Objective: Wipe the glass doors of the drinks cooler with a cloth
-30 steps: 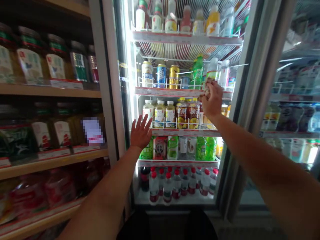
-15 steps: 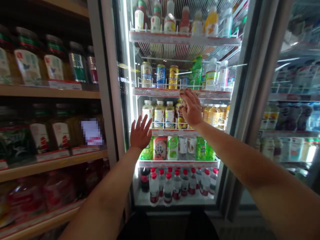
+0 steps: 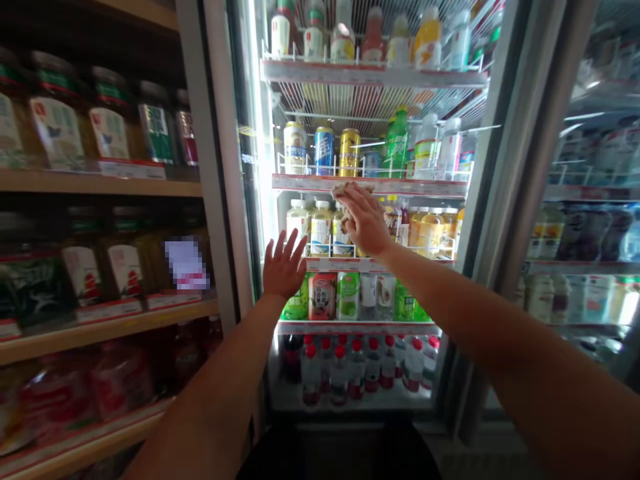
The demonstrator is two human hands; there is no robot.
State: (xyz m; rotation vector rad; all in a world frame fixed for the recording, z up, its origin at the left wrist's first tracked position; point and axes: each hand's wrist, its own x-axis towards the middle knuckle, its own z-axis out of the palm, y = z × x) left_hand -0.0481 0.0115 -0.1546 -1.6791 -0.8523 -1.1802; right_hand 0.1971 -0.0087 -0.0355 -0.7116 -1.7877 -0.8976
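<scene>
My right hand [image 3: 366, 223] is on a crumpled beige cloth [image 3: 353, 189], pressing it against the glass door [image 3: 320, 100] of a lit drinks cooler. The cloth shows past my fingertips and beside my thumb; the rest of it lies hidden under the hand. Fingers spread, my left hand [image 3: 284, 265] lies flat at the door's left side and holds nothing. Behind the glass, bottles of pale yellow drink [image 3: 321, 228] stand near both hands. Just above the cloth runs the front rail of a shelf [image 3: 415, 187] with cans and bottles.
Wooden shelves [image 3: 100, 181] with large bottles [image 3: 56, 113] stand close on the left. A metal door frame [image 3: 525, 147] and a second cooler [image 3: 590, 227] are on the right. Red-capped bottles [image 3: 339, 373] fill the cooler's bottom.
My right hand has moved a little to the left across the glass with the cloth, uncovering bottles on its right. My left hand stays nearly in place.
</scene>
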